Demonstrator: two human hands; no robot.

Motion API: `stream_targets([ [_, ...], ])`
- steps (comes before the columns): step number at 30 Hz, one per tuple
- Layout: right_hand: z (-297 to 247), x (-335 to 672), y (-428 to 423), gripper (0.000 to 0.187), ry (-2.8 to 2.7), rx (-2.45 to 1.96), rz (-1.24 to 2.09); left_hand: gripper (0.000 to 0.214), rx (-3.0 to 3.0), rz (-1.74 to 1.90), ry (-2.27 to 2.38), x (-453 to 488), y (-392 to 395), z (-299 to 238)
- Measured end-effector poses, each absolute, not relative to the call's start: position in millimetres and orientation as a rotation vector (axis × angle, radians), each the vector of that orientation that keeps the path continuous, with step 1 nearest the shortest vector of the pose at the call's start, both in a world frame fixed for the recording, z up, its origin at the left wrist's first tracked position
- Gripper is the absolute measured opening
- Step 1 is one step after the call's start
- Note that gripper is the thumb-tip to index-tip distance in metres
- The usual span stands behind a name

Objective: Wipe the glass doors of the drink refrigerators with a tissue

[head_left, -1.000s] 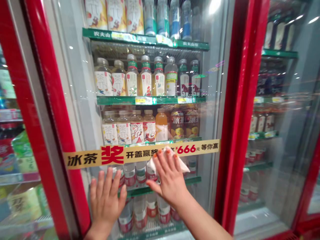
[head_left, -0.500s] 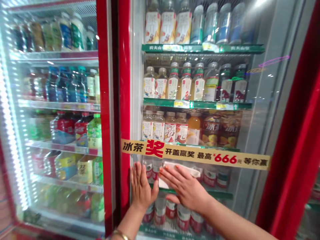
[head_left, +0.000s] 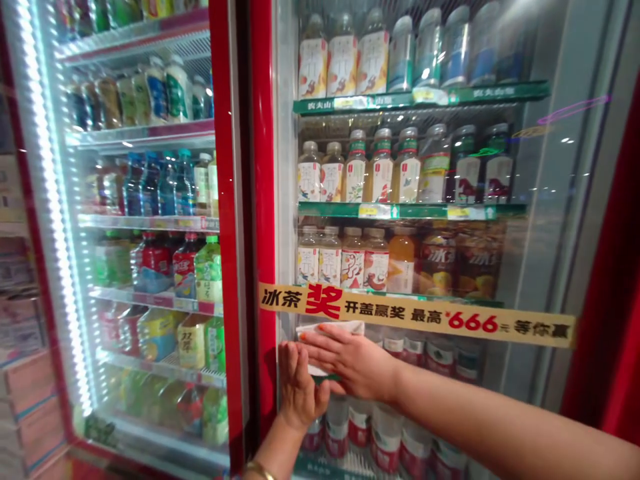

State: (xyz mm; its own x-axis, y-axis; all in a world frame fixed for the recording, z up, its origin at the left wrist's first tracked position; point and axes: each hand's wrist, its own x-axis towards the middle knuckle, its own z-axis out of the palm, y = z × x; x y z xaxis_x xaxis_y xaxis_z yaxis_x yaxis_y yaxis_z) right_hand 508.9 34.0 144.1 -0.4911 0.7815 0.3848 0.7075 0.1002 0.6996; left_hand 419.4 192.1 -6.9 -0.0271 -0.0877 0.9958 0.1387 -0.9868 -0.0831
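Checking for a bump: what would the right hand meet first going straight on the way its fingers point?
Most likely the left hand, just ahead of the right hand, though depth between them is unclear; beyond it, the red door frame.

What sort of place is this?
Most likely a shop or supermarket's cold drinks section: red-framed glass coolers stand side by side, filled with rows of bottled drinks, and what look like price labels line the shelf edges.

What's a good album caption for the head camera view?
Right hand pressing a white cloth flat against a drinks-fridge glass door, below its yellow banner, left hand alongside.
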Motion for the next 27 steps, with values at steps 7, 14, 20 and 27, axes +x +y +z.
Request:
stream_targets([
  [7, 180, 513, 29, 0.078, 1.817, 2.056, 1.948, 0.08, -2.068, -2.173, -0.023, 421, 196, -10],
  [14, 78, 526, -19, 0.068, 1.72, 1.931, 1.822, 0.081, -2.09, -2.142, 0.155, 413, 193, 13],
  [20, 56, 597, -134, 0.08, 0.698, 2.805, 2.182, 0.08, -2.104, -2.119, 0.103, 415, 186, 16],
  [27, 15, 525, -32, 0.086, 1.44, 2.448, 1.963, 0.088, -2.102, -2.072, 0.099, 413, 191, 16],
])
